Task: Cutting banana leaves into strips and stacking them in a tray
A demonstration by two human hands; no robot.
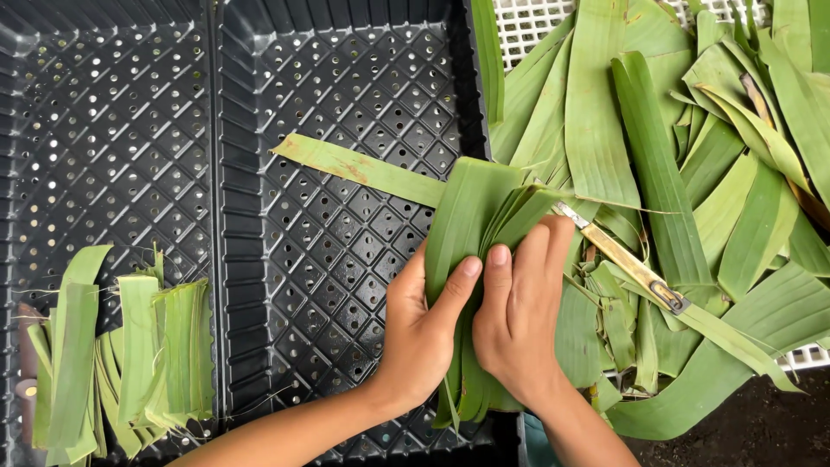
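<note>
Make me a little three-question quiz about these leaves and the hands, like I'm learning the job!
1. True or false: both hands grip one folded bundle of long green leaves.
2. Where do the short trimmed green leaf pieces lie?
A. in the far-left black perforated plastic tray
B. on the white plastic grid
C. on the dark ground
3. Fill in: a slim knife with a yellowish handle rests on the loose pile of ____ leaves.

Key
1. True: the left hand and right hand both clasp it, above the middle black perforated plastic tray.
2. A
3. green
</note>
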